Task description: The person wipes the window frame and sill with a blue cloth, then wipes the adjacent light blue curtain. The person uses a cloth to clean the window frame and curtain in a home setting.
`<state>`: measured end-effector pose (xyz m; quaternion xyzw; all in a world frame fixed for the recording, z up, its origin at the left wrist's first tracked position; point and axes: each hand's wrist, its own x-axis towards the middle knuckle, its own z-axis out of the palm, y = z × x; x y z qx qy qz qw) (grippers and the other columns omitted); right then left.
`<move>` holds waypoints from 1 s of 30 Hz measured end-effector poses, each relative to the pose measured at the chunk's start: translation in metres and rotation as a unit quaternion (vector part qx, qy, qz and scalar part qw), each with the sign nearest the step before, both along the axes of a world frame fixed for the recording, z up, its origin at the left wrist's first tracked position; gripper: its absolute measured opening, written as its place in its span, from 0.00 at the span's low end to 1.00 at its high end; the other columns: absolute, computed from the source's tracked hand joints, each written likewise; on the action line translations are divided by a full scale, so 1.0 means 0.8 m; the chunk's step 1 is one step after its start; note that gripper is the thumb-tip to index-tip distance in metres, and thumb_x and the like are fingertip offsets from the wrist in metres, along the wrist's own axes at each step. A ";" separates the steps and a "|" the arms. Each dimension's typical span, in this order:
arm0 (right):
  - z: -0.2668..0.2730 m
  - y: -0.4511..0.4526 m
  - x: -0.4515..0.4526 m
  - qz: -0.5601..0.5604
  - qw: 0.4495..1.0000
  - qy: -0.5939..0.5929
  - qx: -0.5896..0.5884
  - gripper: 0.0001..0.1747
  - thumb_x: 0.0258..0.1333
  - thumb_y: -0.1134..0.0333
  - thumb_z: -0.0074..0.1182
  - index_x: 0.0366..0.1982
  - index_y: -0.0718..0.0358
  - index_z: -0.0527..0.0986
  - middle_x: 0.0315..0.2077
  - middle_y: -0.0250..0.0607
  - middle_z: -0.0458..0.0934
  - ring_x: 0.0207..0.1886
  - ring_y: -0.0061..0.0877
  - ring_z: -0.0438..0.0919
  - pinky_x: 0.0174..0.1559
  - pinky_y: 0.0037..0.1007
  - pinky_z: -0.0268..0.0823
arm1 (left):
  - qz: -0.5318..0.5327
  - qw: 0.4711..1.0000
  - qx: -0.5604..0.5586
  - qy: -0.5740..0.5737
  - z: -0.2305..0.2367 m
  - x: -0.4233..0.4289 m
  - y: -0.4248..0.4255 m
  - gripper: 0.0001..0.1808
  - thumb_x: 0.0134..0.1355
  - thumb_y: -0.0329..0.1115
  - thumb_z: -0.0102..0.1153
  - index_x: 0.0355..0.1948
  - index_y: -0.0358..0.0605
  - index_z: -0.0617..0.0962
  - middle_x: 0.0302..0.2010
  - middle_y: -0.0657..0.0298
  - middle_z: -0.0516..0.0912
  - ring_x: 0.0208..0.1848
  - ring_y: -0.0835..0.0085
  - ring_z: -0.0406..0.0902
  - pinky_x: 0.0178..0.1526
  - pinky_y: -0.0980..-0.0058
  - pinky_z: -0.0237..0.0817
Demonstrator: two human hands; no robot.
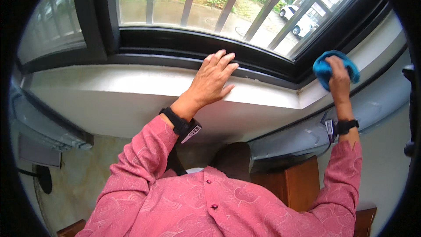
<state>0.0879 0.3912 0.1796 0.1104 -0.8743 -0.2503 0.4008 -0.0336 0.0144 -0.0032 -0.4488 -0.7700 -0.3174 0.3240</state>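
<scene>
My left hand (215,75) rests on the black window frame (184,44) and the white sill (148,80), fingers apart and holding nothing. At the right, my right hand (339,77) holds a blue cloth (322,69) against the window's lower right corner area, where the black frame meets the white side reveal (371,51). The cloth is bunched and slightly blurred, and part of it is hidden under my fingers. Behind the frame stands a glass pane with metal bars (227,3) outside it.
A wooden piece of furniture (301,184) stands below at the right. Grey-blue padded or wrapped material (289,135) runs along the wall beneath my right hand. A similar piece (42,121) lies at the left, near a dark round object (44,179) by the floor.
</scene>
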 end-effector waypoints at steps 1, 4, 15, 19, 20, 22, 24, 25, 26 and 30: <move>0.001 0.005 -0.017 0.020 0.999 0.025 -0.017 0.21 0.53 0.85 0.47 0.47 0.61 0.77 0.47 0.48 0.80 0.49 0.46 0.80 0.52 0.41 0.72 | 0.004 1.000 0.019 0.004 0.000 -0.001 0.000 0.29 0.52 0.37 0.69 0.56 0.44 0.75 0.63 0.54 0.70 0.68 0.53 0.62 0.68 0.55 0.53; -0.065 0.003 -0.063 -0.029 0.988 -0.121 -0.087 0.14 0.53 0.82 0.49 0.41 0.60 0.75 0.40 0.48 0.78 0.43 0.50 0.80 0.45 0.46 0.73 | 0.105 0.990 0.094 0.013 0.001 -0.002 0.000 0.18 0.51 0.35 0.67 0.42 0.42 0.79 0.48 0.57 0.75 0.55 0.58 0.70 0.56 0.60 0.61; -0.164 -0.302 -0.165 0.267 0.927 -0.173 -0.198 0.14 0.47 0.77 0.53 0.40 0.62 0.76 0.37 0.49 0.79 0.43 0.45 0.79 0.45 0.42 0.73 | 0.045 0.960 0.278 0.005 0.004 -0.015 -0.006 0.18 0.51 0.23 0.56 0.45 0.41 0.75 0.45 0.51 0.74 0.50 0.55 0.72 0.57 0.60 0.62; -0.188 -0.305 -0.181 0.287 0.921 -0.136 -0.225 0.16 0.49 0.77 0.53 0.42 0.59 0.77 0.39 0.43 0.80 0.43 0.42 0.80 0.46 0.41 0.73 | 0.018 0.924 0.373 -0.088 0.008 -0.011 -0.014 0.23 0.48 0.19 0.51 0.48 0.36 0.72 0.50 0.46 0.72 0.55 0.49 0.70 0.63 0.56 0.59; -0.190 -0.277 -0.171 0.232 0.933 -0.159 -0.226 0.17 0.49 0.79 0.51 0.43 0.61 0.77 0.41 0.43 0.81 0.47 0.42 0.79 0.50 0.39 0.72 | 0.005 0.946 0.316 -0.078 0.009 -0.008 -0.014 0.24 0.48 0.18 0.52 0.50 0.37 0.72 0.51 0.46 0.72 0.57 0.49 0.69 0.65 0.57 0.57; -0.181 -0.208 -0.138 0.077 0.965 -0.121 -0.221 0.19 0.50 0.81 0.49 0.43 0.59 0.79 0.42 0.42 0.81 0.46 0.41 0.81 0.47 0.39 0.74 | 0.051 0.968 0.242 -0.040 0.008 -0.001 -0.015 0.20 0.51 0.19 0.55 0.47 0.41 0.75 0.54 0.52 0.75 0.56 0.56 0.72 0.61 0.62 0.61; -0.161 -0.141 -0.081 -0.095 0.971 -0.104 -0.193 0.17 0.49 0.81 0.51 0.41 0.58 0.80 0.41 0.42 0.82 0.43 0.42 0.82 0.45 0.41 0.75 | 0.063 0.984 0.158 -0.053 0.006 0.003 -0.015 0.16 0.52 0.23 0.60 0.43 0.45 0.77 0.51 0.59 0.79 0.56 0.61 0.73 0.60 0.62 0.60; -0.149 -0.114 -0.050 -0.157 0.960 -0.150 -0.178 0.17 0.49 0.81 0.51 0.41 0.59 0.80 0.41 0.42 0.82 0.45 0.44 0.81 0.46 0.42 0.74 | 0.064 0.984 0.159 -0.037 0.004 0.001 -0.015 0.15 0.51 0.24 0.60 0.42 0.45 0.77 0.50 0.60 0.79 0.56 0.62 0.74 0.60 0.62 0.59; -0.138 -0.090 -0.009 -0.121 0.965 -0.130 -0.190 0.19 0.46 0.81 0.52 0.41 0.57 0.80 0.41 0.43 0.81 0.45 0.43 0.81 0.46 0.42 0.73 | 0.066 0.987 0.146 -0.032 0.002 0.002 -0.014 0.15 0.51 0.24 0.61 0.42 0.45 0.77 0.50 0.61 0.80 0.56 0.62 0.74 0.60 0.62 0.59; -0.078 -0.001 0.149 -0.143 0.937 -0.065 -0.311 0.26 0.45 0.82 0.44 0.45 0.55 0.81 0.46 0.50 0.81 0.50 0.45 0.79 0.56 0.38 0.69 | 0.090 0.994 0.061 0.003 -0.007 -0.001 -0.013 0.18 0.55 0.33 0.65 0.47 0.47 0.77 0.50 0.61 0.80 0.56 0.63 0.73 0.61 0.62 0.53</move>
